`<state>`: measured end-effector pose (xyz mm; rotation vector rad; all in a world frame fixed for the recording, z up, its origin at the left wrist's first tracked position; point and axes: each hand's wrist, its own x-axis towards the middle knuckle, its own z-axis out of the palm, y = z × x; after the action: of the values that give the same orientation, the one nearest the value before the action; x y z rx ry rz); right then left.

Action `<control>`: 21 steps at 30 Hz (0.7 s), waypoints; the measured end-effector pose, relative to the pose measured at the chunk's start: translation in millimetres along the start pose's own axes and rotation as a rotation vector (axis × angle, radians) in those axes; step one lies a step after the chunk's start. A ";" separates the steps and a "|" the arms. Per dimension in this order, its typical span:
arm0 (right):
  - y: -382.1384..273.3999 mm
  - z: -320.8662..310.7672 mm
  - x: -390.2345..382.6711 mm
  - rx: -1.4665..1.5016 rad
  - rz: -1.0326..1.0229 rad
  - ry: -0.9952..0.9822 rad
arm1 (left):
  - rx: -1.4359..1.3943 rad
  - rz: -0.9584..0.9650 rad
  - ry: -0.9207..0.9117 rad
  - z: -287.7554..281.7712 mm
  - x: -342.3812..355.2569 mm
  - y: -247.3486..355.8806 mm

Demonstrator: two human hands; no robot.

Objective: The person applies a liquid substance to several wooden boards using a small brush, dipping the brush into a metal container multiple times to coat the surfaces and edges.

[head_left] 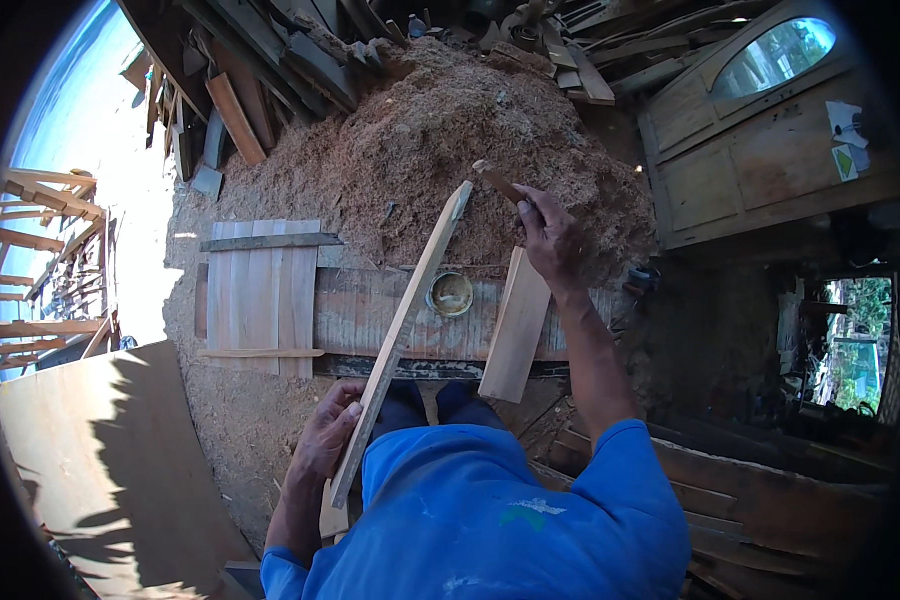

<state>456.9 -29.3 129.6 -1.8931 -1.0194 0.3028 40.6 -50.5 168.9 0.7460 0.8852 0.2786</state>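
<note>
My left hand [328,430] is closed around the lower part of a long, pale wooden strip [402,330], which slants up and away across the bench. A whitish smear shows on the strip's far end. In my right hand [550,232] is a short brown wooden stick [498,182], its pale, coated tip close to the strip's far end but apart from it. Below, on the worn bench [360,312], stands a round open tin [469,296] with tan, paste-like stuff inside. A flat plank [518,325] leans over the bench's right part, under my right forearm.
Pale boards [255,300] with two crosswise battens lie at the bench's left. Beyond rises a large heap of wood shavings [450,120], with stacked offcuts [270,60] behind. A panelled door [740,150] stands at far right; a plywood sheet [70,430] lies at left.
</note>
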 end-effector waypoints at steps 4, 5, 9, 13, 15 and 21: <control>-2.4 -8.1 17.2 -0.205 -0.486 -0.023 | 0.056 0.067 -0.018 10.8 4.3 7.3; -3.0 -8.5 16.4 -0.173 -0.473 -0.041 | 0.092 0.081 -0.005 12.4 1.7 8.1; -10.0 -17.4 18.6 -0.086 -0.402 -0.124 | 0.098 0.046 -0.033 8.5 -0.5 8.7; -14.9 -21.0 12.7 -0.051 -0.322 -0.228 | 0.124 0.077 -0.020 12.5 1.3 10.6; -18.0 -22.2 9.1 0.011 -0.299 -0.249 | 0.134 0.084 -0.009 16.8 1.7 13.5; -35.8 -29.4 -0.3 0.010 -0.365 -0.259 | 0.177 0.117 0.002 28.1 1.4 23.7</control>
<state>454.9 -39.7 174.7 -1.6454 -1.5080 0.3419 65.2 -46.0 195.8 0.9641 0.8769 0.3066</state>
